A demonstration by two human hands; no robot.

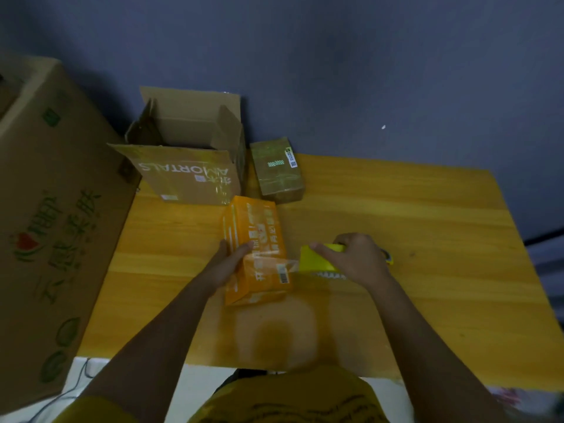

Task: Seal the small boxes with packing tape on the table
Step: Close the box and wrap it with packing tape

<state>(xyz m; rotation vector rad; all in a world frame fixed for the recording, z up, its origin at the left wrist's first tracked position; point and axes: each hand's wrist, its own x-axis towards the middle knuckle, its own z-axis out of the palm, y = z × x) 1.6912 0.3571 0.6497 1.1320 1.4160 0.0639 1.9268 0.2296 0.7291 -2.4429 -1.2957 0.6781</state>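
A small orange box [259,239] with white print lies on the wooden table [412,227]. My left hand [227,261] rests against its left side, thumb on the top face. To the right of the box, my right hand [357,257] grips a yellow tape dispenser [317,259]. A strip of clear tape [290,265] runs from the dispenser onto the box's near right edge. A small brown box [279,170], taped over and bearing labels, stands at the back of the table.
An open cardboard box [189,154] with raised flaps stands at the back left. A large printed carton [48,227] fills the left side beside the table. A dark wall rises behind. A cable [79,374] lies on the white floor at lower left.
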